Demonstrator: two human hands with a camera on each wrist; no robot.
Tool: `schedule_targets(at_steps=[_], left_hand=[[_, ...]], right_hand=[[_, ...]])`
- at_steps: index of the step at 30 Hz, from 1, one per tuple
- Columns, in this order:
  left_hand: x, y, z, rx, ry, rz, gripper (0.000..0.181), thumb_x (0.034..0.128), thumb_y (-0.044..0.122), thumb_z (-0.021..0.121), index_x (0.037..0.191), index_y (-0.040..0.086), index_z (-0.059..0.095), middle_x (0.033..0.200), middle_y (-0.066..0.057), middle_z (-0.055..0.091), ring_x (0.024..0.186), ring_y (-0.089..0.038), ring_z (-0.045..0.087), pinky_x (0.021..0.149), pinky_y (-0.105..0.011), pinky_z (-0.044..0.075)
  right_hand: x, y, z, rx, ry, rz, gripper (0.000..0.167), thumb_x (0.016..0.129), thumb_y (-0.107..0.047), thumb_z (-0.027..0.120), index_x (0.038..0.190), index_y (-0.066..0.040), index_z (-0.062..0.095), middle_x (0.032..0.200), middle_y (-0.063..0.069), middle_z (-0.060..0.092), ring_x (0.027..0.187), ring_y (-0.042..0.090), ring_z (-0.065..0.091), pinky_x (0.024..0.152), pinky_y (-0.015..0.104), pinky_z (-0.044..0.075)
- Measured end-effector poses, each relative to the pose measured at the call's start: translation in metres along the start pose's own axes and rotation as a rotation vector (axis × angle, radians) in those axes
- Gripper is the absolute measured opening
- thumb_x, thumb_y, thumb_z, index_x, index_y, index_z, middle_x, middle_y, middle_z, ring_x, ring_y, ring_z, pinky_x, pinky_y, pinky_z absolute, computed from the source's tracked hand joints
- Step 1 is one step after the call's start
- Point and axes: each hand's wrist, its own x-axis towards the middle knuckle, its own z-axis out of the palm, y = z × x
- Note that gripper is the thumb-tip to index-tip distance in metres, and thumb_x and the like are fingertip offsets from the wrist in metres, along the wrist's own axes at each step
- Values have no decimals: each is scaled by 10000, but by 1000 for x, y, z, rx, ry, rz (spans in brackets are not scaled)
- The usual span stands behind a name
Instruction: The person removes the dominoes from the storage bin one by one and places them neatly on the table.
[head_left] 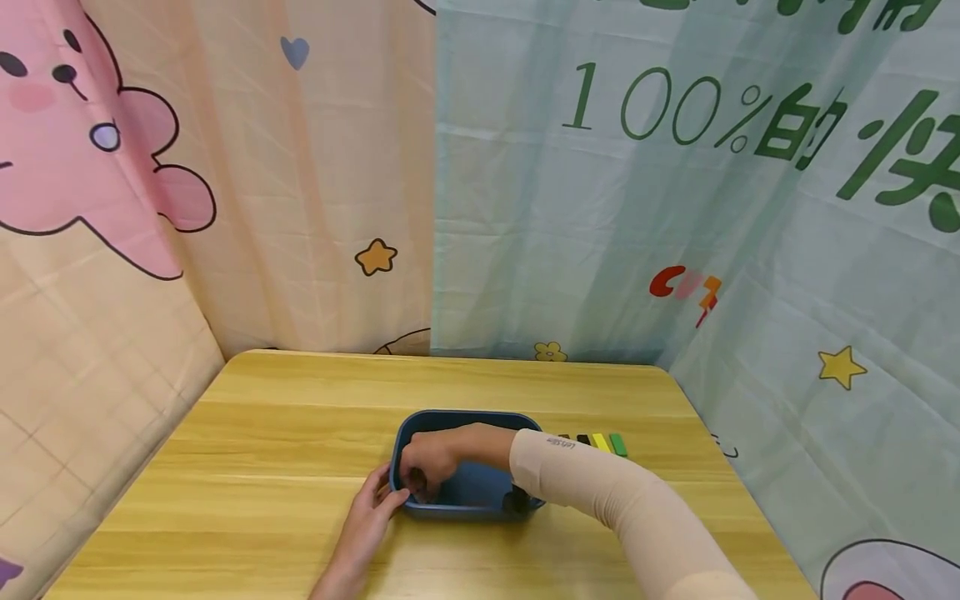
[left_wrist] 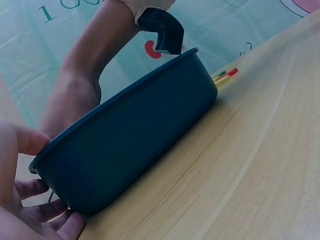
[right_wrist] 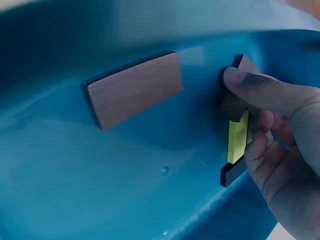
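A blue plastic basin rests on the wooden table. My left hand holds its left end, thumb on the rim and fingers against the outer wall. Inside the basin's left part is my right hand. The right wrist view shows that hand pinching a dark brown block, its thumb across the face and its other fingertips partly hidden. Beside those fingers are a yellow block and a dark block. Another brown flat block lies apart on the basin floor.
Behind the right sleeve, to the right of the basin, several flat blocks lie in a row, among them a yellow block and a green block. Printed curtains enclose the table at the back and sides.
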Motion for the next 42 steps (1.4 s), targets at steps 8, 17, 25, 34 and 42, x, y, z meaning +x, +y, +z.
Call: schedule_targets(at_steps=[8,17,25,34,42], left_hand=[[0,2,1,9,6,16,567,1037,111,571,1530,-75,361,1543,-312,380,1409,-451,409,1123,-525,403],[0,3,2,7,14,30,558,1024,79,573,1520,-85,375,1544,-320,377,1418,-471,390,1134,-535,384],[-1,2,2,22,29,24,554,1028,74,571,1520,-87,374,1536,-318,389,1410,-470,400,1131,-538,387],[0,2,2,17,11,24,548,1044,97,563,1529,-73,371,1548,-310,379,1412,-474,393,1134,-546,380],[0,2,2,28,24,7,559,1040,94,562,1538,-66,363,1558,-304,366,1414,-467,389,1140,-544,374]], right_hand=[[-10,10,-8,30,11,-22,167,841,-121,878,902,-166,729,809,-127,659,750,-4,596,695,125,487],[-29,16,-16,170,99,11,141,884,-140,842,901,-163,704,798,-98,640,718,36,570,664,161,494],[-54,21,-22,325,244,37,142,896,-139,830,925,-156,692,759,-71,618,674,75,565,616,210,491],[-94,30,-17,654,392,69,192,902,-36,797,1038,-82,670,836,39,711,762,182,695,717,285,581],[-117,38,-3,873,524,113,146,935,-12,748,1058,-10,669,879,126,716,852,322,744,866,528,591]])
